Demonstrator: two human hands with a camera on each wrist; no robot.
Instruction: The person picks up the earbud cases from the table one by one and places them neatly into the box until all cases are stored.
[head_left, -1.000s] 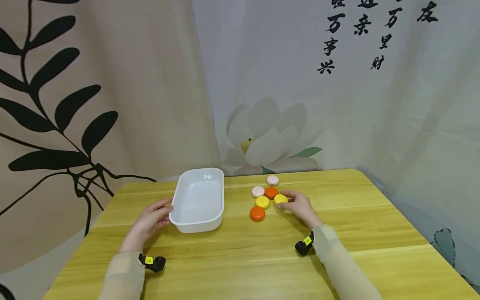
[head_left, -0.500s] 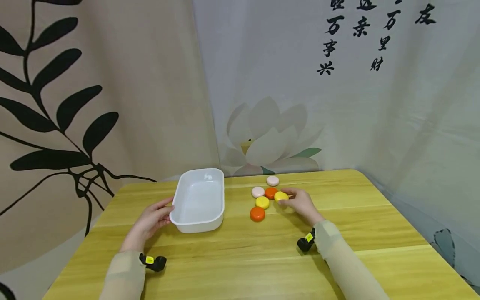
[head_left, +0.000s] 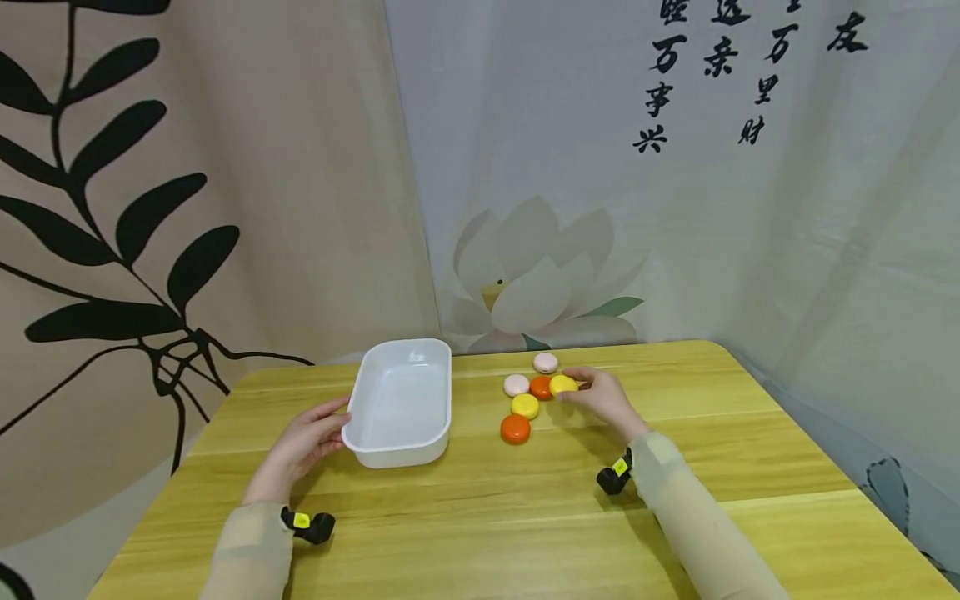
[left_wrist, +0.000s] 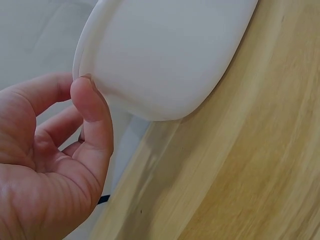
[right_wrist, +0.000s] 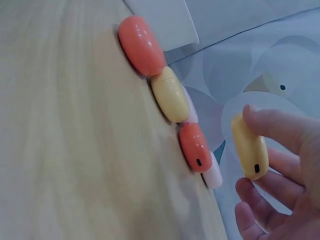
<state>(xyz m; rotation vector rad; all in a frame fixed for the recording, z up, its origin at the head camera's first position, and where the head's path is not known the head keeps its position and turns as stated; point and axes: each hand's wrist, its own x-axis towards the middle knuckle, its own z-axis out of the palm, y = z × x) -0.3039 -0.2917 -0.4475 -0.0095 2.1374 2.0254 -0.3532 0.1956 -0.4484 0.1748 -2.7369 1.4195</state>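
At the near left corner of a white rectangular dish (head_left: 397,400), my left hand (head_left: 306,440) pinches the rim (left_wrist: 150,55) between thumb and fingers. My right hand (head_left: 606,402) holds a yellow rounded disc (head_left: 564,385) by its edges. In the right wrist view this yellow disc (right_wrist: 250,147) is up off the table, with a small black slot in its side. Left of it lie an orange disc (head_left: 515,429), another yellow disc (head_left: 525,406), a second orange disc (head_left: 541,387) and a pale pink disc (head_left: 516,384). Farther back is another pale pink disc (head_left: 545,362).
Everything stands on a wooden table (head_left: 480,533) with rounded far corners. Close behind it hangs a curtain (head_left: 540,125) printed with a lotus, leaves and dark characters. Each wrist wears a small black camera, such as the left one (head_left: 318,528).
My right hand has raised the yellow disc a little and moved it slightly back, away from me. The left hand keeps its hold on the dish, and the other discs lie still.
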